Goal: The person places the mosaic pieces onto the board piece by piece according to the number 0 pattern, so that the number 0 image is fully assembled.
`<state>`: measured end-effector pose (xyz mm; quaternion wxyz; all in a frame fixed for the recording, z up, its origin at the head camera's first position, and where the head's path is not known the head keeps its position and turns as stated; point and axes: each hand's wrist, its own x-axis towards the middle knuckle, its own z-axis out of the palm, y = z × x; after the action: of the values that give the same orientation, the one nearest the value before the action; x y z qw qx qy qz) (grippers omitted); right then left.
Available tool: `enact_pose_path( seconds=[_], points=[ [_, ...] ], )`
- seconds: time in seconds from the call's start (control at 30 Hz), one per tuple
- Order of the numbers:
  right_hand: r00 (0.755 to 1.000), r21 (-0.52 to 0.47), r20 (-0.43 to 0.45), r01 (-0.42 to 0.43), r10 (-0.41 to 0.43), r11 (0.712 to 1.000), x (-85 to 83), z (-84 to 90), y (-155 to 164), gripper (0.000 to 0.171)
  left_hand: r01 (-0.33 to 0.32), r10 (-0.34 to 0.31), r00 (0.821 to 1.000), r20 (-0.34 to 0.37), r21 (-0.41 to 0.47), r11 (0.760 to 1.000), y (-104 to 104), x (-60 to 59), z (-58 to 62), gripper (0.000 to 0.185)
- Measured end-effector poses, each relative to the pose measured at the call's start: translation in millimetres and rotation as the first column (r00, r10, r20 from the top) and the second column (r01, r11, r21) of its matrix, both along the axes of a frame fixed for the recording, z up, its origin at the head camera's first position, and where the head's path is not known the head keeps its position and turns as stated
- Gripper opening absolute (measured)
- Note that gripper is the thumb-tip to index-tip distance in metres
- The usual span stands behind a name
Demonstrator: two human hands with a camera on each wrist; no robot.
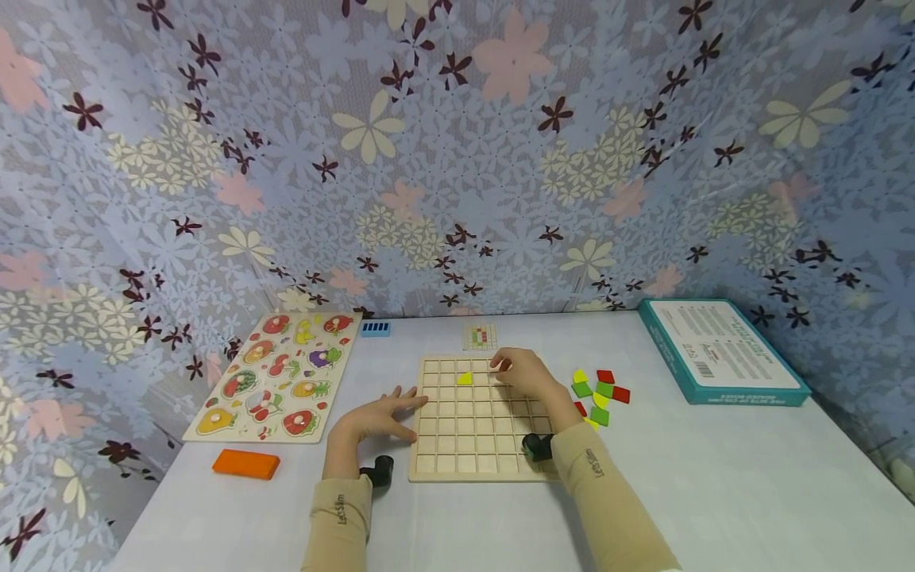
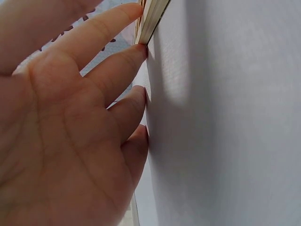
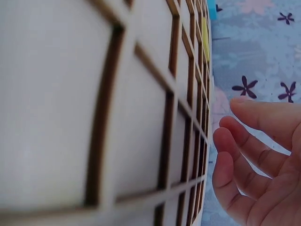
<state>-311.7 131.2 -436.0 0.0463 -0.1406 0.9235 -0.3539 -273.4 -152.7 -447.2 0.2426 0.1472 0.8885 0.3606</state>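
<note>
A wooden grid board (image 1: 457,433) lies on the table, with one yellow tile (image 1: 465,379) in a cell near its far side. My left hand (image 1: 373,421) is at the board's left edge, fingers spread; in the left wrist view, fingertips (image 2: 140,51) touch the board's side. Over the board's far right part is my right hand (image 1: 525,373), fingers loosely bent. Nothing shows between the thumb and fingers (image 3: 225,141) in the right wrist view, where they hover beside the grid. Behind the board lies a small pattern card (image 1: 480,337) with a printed grid.
Loose red, green and yellow tiles (image 1: 600,389) lie right of the board. A teal box (image 1: 729,353) stands at the far right. On the left are a fruit puzzle board (image 1: 275,381), an orange block (image 1: 246,464) and a small blue piece (image 1: 375,329).
</note>
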Motion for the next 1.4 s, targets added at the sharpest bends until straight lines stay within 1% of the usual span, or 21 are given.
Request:
enact_pose_path(
  seconds=[0.13,0.43,0.73,0.9,1.13,1.27,1.4],
  points=[
    [1.0,-0.014,0.021,0.011,-0.01,1.0,2.4,2.1,6,0.017,0.005,-0.005,1.0,0.0,0.011,1.0,-2,0.5,0.1,0.073],
    [1.0,-0.02,0.007,0.012,-0.012,1.0,5.1,0.4,20,0.018,-0.013,0.013,1.0,0.014,-0.001,1.0,-2,1.1,-0.6,0.073],
    [0.998,-0.031,0.025,0.066,-0.065,0.997,9.0,0.5,35,0.02,-0.014,0.014,1.0,0.011,-0.012,1.0,-1,-0.1,-0.2,0.073],
    [0.997,-0.027,0.015,0.075,-0.074,0.997,8.5,-0.2,45,0.02,-0.004,0.004,1.0,0.003,-0.014,1.0,-1,-0.7,0.0,0.073],
    [0.997,-0.022,-0.005,0.076,-0.076,0.997,7.4,-2.1,60,0.019,-0.01,0.01,1.0,0.009,0.0,1.0,-1,-1.3,0.2,0.073],
    [0.995,-0.025,0.003,0.095,-0.095,0.995,7.3,-3.2,66,0.018,-0.011,0.011,1.0,0.017,-0.002,1.0,-1,-1.2,0.7,0.073],
    [0.996,-0.018,-0.014,0.091,-0.091,0.996,8.7,-1.2,70,0.018,-0.009,0.009,1.0,0.016,-0.01,1.0,-1,-0.9,1.0,0.074]
  ],
)
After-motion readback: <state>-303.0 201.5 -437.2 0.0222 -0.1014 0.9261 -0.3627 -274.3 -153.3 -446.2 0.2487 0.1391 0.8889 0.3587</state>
